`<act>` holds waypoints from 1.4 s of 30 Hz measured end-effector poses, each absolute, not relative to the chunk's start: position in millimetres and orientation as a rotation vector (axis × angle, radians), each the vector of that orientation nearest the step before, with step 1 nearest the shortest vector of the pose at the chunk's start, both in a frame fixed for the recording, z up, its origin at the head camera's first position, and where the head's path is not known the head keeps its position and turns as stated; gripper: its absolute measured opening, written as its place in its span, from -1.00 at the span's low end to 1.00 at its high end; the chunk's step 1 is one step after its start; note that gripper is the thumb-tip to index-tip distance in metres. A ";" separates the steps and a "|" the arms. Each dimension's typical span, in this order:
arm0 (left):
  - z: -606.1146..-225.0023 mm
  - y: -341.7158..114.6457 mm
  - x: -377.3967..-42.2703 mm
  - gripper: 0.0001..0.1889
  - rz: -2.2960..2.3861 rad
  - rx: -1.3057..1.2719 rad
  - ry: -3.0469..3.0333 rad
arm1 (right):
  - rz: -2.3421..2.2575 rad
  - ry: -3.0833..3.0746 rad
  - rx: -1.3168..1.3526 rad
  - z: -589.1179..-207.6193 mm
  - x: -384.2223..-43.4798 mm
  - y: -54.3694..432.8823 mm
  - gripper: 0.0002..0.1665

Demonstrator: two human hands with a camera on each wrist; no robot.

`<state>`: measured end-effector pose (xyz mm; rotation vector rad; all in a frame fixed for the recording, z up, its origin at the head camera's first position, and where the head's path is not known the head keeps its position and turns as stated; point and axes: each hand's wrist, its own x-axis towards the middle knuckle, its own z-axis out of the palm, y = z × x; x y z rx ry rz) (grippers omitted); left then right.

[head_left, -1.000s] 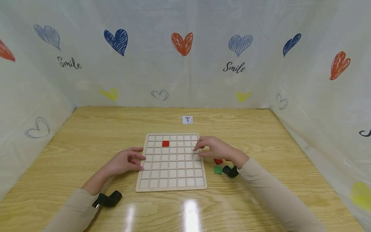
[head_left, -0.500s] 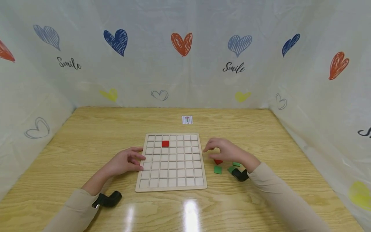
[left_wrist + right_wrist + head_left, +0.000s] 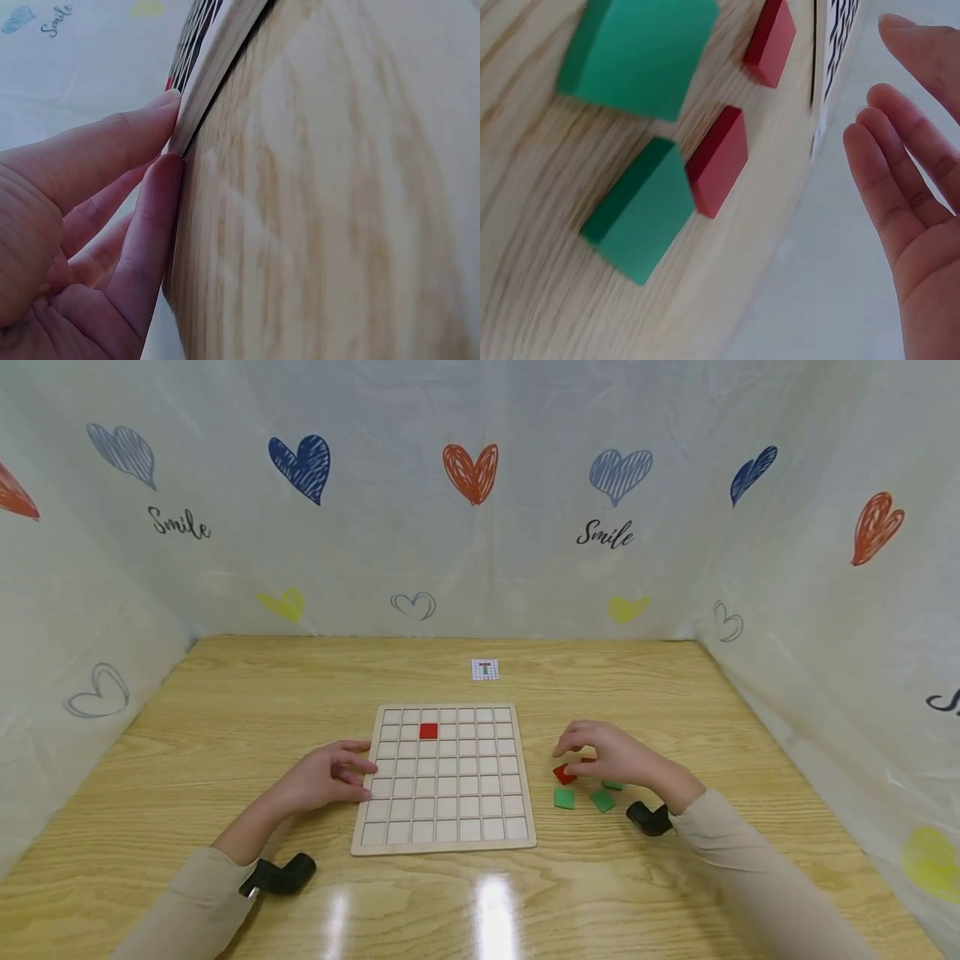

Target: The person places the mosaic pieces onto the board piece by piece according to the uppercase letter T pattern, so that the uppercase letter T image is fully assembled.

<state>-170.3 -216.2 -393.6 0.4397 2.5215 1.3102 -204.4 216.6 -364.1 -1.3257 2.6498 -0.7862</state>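
Observation:
A pale wooden grid board (image 3: 446, 787) lies on the table, with one red square tile (image 3: 428, 731) in a cell near its far side. My left hand (image 3: 318, 779) rests against the board's left edge, its fingertips (image 3: 166, 169) touching the rim. To the right of the board my right hand (image 3: 611, 755) hovers over loose tiles, fingers apart and holding nothing. A red tile (image 3: 564, 774) lies below its thumb; another red tile (image 3: 720, 161) shows in the right wrist view. Nearer the front are a green tile (image 3: 564, 797) and a second green tile (image 3: 602, 800); a third is partly hidden by the hand.
Beyond the board lies a small card (image 3: 485, 669) printed with a T pattern on a grid. A black wrist mount (image 3: 281, 875) sits at the left cuff, another (image 3: 649, 819) at the right. A heart-printed curtain (image 3: 480, 552) encloses the table's back and sides.
My right hand has moved right, from over the board's right edge to above the loose tiles, uncovering more green ones. The left hand has stayed at the board's edge.

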 end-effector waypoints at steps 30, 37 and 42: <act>-394.1 -216.9 -170.2 -0.61 1.308 0.446 2.518 | -0.703 2.658 -1.171 -377.0 -209.4 249.3 -0.83; -394.2 -216.9 -169.9 -0.62 1.314 0.440 2.519 | -0.663 2.675 -1.132 -380.2 -210.8 251.5 -0.83; -395.3 -217.8 -170.6 -0.62 1.327 0.436 2.509 | -0.683 2.673 -1.121 -380.2 -210.9 250.0 -0.84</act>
